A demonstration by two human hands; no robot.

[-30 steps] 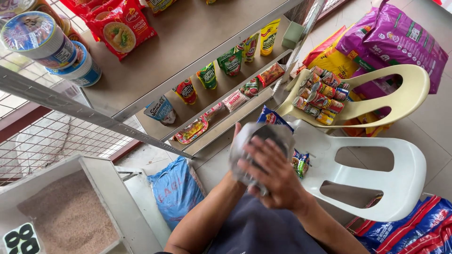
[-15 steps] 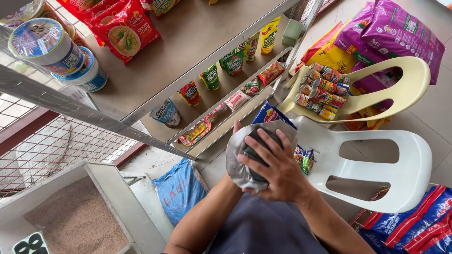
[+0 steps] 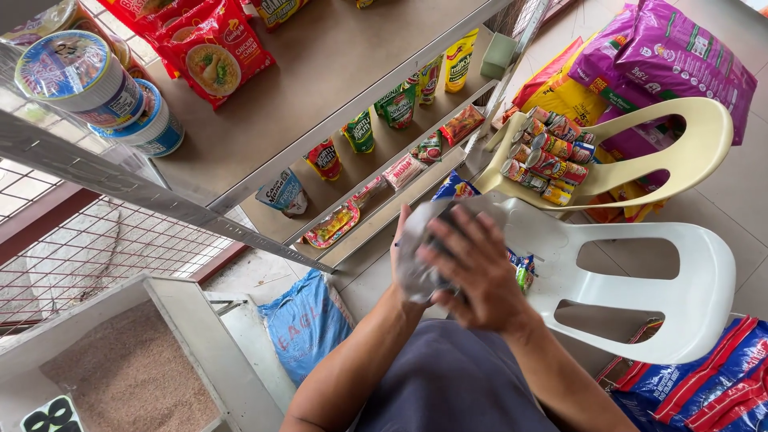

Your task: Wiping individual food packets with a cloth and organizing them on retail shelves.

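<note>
My two hands are together in front of my chest, wrapped around a crumpled clear plastic bag (image 3: 416, 268) with something dark inside. My left hand (image 3: 402, 254) cups the bag from below and behind. My right hand (image 3: 474, 270) lies over its front with spread fingers. What is inside the bag is blurred. Just beyond my hands stands a white plastic chair (image 3: 640, 268) with small snack packets (image 3: 522, 270) on its seat.
A metal shelf rack (image 3: 320, 72) holds red noodle packs (image 3: 210, 50), cup noodles (image 3: 80, 76) and sachets. A cream chair (image 3: 664, 164) carries several cans (image 3: 544, 156). Purple sacks (image 3: 680, 56) lean behind it, blue-red sacks (image 3: 712, 384) lie right, a blue sack (image 3: 308, 320) and a rice bin (image 3: 128, 376) left.
My hands have stayed clasped on the bag and shifted slightly; my right hand has slid across its front. The view has tilted a little.
</note>
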